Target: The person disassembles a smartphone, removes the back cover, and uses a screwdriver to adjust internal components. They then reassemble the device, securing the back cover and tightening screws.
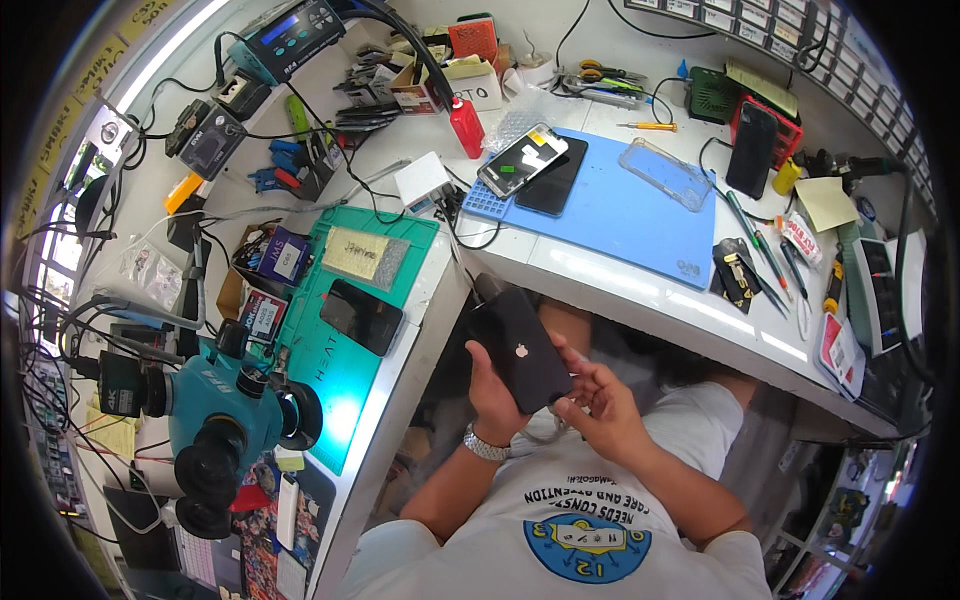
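A black smartphone [508, 340] is held up over my lap, just off the front corner of the benches. A small white logo glows on its dark screen. My left hand [497, 393] cradles the phone from the left and beneath, thumb along its edge. At the near right corner my right hand [603, 408] closes its fingers on the phone's edge. A thin cable runs down from the bench to the phone's far end; whether it is plugged in I cannot make out. Part of another pale cable shows below the phone, between my hands.
On the blue mat [640, 235] lie two phones and a clear case [665, 173]. The green mat [375, 400] bears a dark phone [362, 316]. A teal microscope [225, 410] stands at left. Screwdrivers and tweezers [765, 245] lie at right.
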`<state>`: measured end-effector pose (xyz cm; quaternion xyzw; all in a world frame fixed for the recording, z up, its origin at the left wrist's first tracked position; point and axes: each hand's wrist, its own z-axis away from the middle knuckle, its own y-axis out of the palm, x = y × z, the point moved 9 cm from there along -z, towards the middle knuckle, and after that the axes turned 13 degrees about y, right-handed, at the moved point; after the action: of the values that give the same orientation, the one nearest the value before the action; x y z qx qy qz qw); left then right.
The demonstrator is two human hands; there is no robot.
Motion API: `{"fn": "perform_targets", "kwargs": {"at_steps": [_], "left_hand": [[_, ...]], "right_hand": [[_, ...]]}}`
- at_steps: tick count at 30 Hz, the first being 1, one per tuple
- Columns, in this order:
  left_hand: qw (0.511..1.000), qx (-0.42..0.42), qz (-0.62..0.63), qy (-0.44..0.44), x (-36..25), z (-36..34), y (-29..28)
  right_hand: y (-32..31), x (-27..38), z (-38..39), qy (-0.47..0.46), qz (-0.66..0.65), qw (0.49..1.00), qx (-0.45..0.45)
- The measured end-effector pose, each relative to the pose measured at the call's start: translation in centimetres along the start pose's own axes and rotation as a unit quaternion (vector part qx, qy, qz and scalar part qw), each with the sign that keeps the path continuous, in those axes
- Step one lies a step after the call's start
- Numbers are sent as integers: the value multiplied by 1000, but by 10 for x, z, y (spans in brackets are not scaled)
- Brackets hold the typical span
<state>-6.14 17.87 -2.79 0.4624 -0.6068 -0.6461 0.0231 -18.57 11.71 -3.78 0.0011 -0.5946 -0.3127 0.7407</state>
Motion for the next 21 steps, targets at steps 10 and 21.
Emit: {"fn": "perform_targets", "kwargs": {"at_steps": [10,21], "left_hand": [[998,-18,-26,62,-4,-3,-8],[997,-53,-45,25,-3,-4,-16]], "right_hand": [[-5,-25,4,97,186,978,-21],[-1,-23,3,59,197,974,-100]]}}
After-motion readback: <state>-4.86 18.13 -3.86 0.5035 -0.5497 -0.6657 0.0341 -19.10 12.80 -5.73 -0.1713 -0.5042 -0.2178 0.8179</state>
